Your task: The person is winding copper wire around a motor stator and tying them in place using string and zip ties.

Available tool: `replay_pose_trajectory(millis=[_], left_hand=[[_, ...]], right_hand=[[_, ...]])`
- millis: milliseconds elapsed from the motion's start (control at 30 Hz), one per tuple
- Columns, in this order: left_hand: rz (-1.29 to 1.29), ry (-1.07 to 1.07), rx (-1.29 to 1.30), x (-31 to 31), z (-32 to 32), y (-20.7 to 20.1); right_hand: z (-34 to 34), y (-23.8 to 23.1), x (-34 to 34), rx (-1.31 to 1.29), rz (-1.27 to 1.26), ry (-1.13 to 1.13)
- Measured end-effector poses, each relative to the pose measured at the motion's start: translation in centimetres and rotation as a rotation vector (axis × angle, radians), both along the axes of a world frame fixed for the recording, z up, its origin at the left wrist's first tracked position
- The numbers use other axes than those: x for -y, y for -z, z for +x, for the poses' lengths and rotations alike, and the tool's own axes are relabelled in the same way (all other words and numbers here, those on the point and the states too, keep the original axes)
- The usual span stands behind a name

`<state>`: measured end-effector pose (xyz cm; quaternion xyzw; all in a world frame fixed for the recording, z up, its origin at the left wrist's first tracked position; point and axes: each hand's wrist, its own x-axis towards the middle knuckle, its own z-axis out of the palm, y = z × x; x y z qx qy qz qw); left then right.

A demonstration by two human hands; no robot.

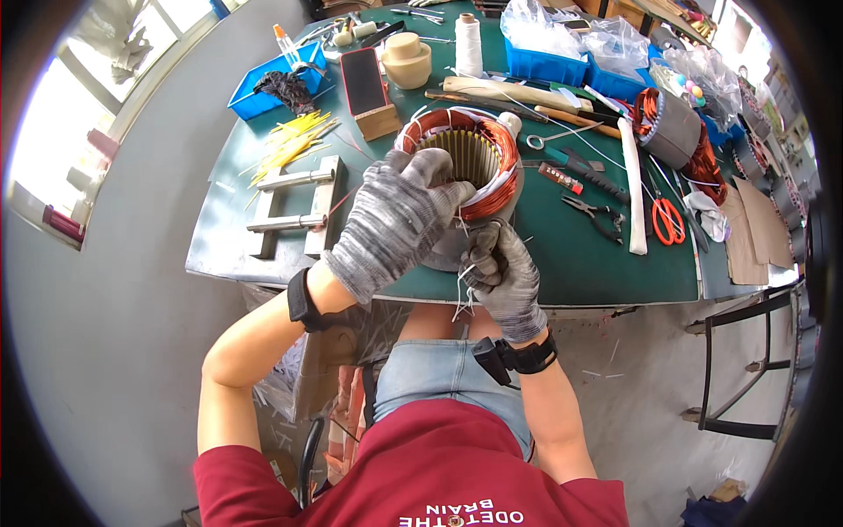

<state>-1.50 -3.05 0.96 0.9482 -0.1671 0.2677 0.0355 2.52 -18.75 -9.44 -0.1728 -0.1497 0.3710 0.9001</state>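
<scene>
A motor stator (492,206) stands near the table's front edge, with orange copper windings (502,145) bound in white cord around its top and yellow slot liners inside. My left hand (399,215), in a grey knitted glove, is bent over the near left part of the winding ring, its fingers curled against it. My right hand (505,277), in a matching glove with dark fingertips, is closed at the stator's near side. White cord (462,299) comes out of its fingers and hangs below the table edge. My left fingertips are partly hidden by the hand.
On the green table (404,285) a metal frame (294,202) and yellow strips (294,145) lie to the left. Behind stand a phone (363,81) on a wooden block and a cord spool (468,48). Pliers (597,215), red scissors (667,220) and another wound stator (672,127) lie right.
</scene>
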Motion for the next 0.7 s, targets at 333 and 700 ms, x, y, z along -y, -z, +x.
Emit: replay_pose_trajectory(millis=[333,700], left_hand=[[-0.277,-0.162,0.171,-5.0,-2.4,2.8],[0.141,-0.024,0.405,1.9,-5.1,3.4]], right_hand=[[-0.6,-0.9,0.0,-0.059,-0.098,0.098],[-2.0,-0.1,-0.9,0.013,-0.133,0.187]])
